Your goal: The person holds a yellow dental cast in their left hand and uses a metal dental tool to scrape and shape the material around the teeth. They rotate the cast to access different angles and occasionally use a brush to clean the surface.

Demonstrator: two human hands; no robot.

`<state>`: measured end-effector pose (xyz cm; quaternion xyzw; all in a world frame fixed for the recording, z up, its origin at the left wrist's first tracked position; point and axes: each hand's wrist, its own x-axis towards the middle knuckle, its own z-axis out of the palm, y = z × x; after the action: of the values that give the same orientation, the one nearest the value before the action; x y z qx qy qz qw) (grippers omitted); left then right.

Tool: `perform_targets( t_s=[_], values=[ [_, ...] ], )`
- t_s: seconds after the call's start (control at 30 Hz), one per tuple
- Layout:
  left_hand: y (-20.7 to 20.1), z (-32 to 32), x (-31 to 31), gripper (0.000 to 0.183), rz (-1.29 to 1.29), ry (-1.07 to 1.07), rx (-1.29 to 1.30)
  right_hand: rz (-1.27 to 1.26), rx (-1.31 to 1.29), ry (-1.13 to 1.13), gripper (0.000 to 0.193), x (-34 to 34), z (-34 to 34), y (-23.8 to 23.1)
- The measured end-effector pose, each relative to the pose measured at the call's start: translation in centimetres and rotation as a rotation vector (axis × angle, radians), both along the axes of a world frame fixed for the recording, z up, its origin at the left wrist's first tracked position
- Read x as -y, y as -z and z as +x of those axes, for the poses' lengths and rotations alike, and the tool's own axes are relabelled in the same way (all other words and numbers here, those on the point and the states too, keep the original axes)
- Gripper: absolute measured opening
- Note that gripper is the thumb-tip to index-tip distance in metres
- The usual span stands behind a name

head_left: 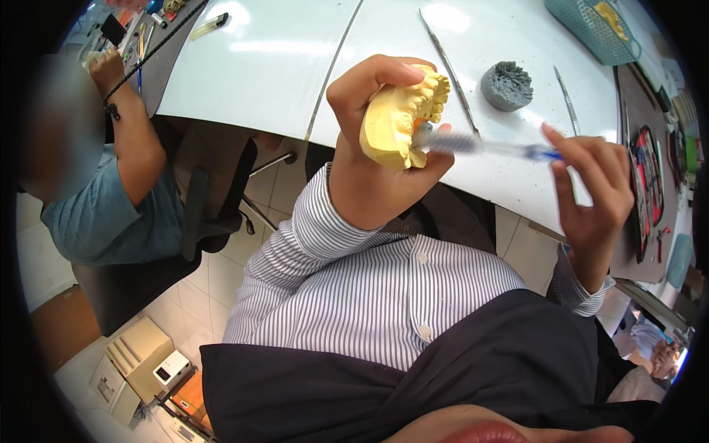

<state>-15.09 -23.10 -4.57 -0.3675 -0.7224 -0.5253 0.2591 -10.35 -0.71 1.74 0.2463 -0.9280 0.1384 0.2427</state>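
Note:
My left hand [348, 162] is closed around a yellow plaster dental cast [389, 127], its row of teeth turned to the right. In my right hand [600, 173] is the blue end of a toothbrush [506, 146], pinched between the fingers. The brush head meets the inner side of the cast near its lower edge, and its bristles and handle are smeared by motion. Beyond the brush, on the white table, stands a grey round block [507, 87] with a jagged top. A long slender metal instrument [447, 65] lies between the cast and that block.
A thinner metal tool [567, 102] lies right of the block. At the back right is a teal basket [597, 37] with yellow pieces; a red-and-black tool case [648, 193] is at the right edge. A cutter knife [210, 26] lies far left, near a seated co-worker [111, 192].

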Motion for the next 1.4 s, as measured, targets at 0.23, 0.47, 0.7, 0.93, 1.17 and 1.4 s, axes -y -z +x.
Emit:
perform_targets(
  t_s=[0.23, 0.47, 0.7, 0.93, 1.17, 1.4],
  values=[
    [0.8, 0.1, -0.7, 0.064, 0.130, -0.009, 0.056, -0.041, 0.015, -0.029, 0.024, 0.7, 0.1, -0.1],
    [1.3, -0.1, -1.4, 0.070, 0.174, -0.109, -0.087, -0.043, -0.124, 0.113, 0.016, -1.5, -1.0, 0.1],
    [1.5, -0.1, -1.7, 0.077, 0.198, -0.136, -0.135, -0.024, -0.091, 0.072, 0.018, -2.1, -0.9, -0.7],
    [1.5, 0.3, -1.4, 0.082, 0.145, -0.193, -0.156, 0.126, -0.132, -0.027, 0.034, -2.0, -1.6, -2.2],
    [2.6, 0.2, -1.6, 0.082, 0.217, -0.144, -0.133, 0.190, -0.013, -0.028, 0.026, -2.0, -1.2, -2.6],
    [1.3, 0.7, -1.2, 0.086, 0.157, -0.134, -0.078, 0.160, -0.090, 0.017, 0.028, -3.0, -2.3, -2.3]
  ],
)
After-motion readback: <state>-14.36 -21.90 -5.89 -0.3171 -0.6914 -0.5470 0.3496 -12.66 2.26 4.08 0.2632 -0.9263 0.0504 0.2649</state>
